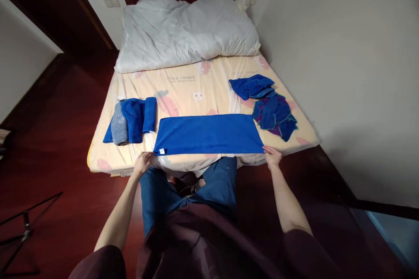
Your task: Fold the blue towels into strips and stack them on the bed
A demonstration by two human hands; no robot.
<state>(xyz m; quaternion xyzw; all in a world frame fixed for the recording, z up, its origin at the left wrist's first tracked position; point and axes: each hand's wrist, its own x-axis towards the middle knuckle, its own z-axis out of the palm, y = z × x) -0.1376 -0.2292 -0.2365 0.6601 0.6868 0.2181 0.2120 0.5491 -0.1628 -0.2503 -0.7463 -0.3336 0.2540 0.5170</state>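
Observation:
A blue towel (209, 134) lies flat as a long strip along the near edge of the bed, a small white tag at its left front corner. My left hand (143, 163) pinches that corner. At the opposite front corner, my right hand (272, 157) grips the cloth between thumb and fingers. Left of the towel sit several rolled blue towels (133, 117) and a grey-blue roll (119, 128). To its right is a crumpled blue cloth (253, 86), with a rumpled heap of blue and purple cloths (276, 115) just nearer to me.
The bed (183, 83) has a pale patterned sheet. A white quilt (190, 30) is bunched at its head. A white wall (343, 74) stands at the right. Black tripod legs (26, 226) rest on the dark red floor (65, 152) at the left.

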